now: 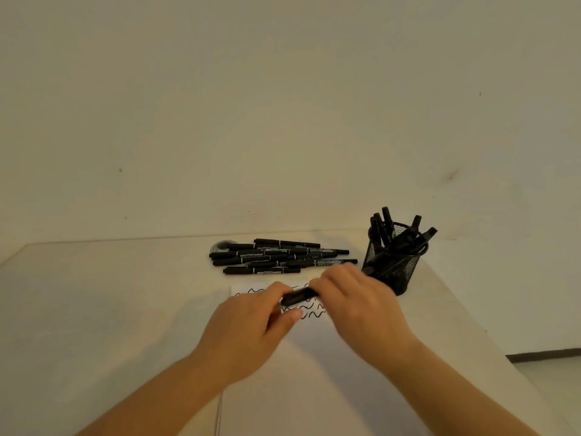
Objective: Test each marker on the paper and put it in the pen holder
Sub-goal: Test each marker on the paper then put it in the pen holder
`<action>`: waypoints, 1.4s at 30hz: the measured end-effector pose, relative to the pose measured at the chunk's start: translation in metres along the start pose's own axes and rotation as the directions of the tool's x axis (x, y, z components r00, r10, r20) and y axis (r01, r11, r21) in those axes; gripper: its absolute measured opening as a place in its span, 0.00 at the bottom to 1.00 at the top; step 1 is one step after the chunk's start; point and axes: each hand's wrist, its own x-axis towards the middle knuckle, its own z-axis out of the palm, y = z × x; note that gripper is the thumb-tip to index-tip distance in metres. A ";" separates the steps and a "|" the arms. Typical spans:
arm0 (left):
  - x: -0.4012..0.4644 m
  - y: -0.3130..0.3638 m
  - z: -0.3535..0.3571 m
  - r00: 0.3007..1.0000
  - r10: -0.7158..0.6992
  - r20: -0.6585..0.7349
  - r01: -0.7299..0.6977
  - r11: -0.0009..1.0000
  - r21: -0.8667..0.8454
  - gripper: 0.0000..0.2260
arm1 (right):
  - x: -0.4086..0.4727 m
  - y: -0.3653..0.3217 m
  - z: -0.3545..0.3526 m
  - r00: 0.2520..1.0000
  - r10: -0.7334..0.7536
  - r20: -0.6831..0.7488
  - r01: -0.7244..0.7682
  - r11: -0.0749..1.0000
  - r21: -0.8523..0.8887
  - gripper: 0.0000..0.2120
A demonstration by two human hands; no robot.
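Observation:
Both hands hold one black marker [298, 296] level above the white paper [314, 366]. My left hand [251, 322] grips its left end and my right hand [355, 300] covers its right end. Black wavy test lines [309, 314] show on the paper under the marker. Several black markers [276, 258] lie in a pile on the table behind the paper. A black mesh pen holder [393, 265] stands at the right with several markers [405, 234] sticking out of it.
The pale table [110, 294] ends at a plain wall behind. Its right edge slants down past the holder, with floor [553, 382] beyond. A small round roll of tape [224, 245] lies behind the marker pile.

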 end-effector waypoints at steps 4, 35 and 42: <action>0.028 -0.026 -0.005 0.999 -0.048 0.022 0.044 0.985 0.166 0.11 | 0.015 0.028 -0.020 0.893 0.431 -0.127 -0.390 0.884 0.256 0.13; 0.063 -0.082 0.008 0.990 -0.118 -0.072 0.137 0.894 0.427 0.10 | 0.015 0.082 -0.022 0.742 0.670 -0.021 -0.669 0.738 -0.092 0.10; 0.039 0.001 0.000 0.995 -0.088 -0.048 0.073 0.964 -0.254 0.05 | 0.003 0.028 -0.030 0.777 0.629 0.006 -0.551 0.676 0.489 0.04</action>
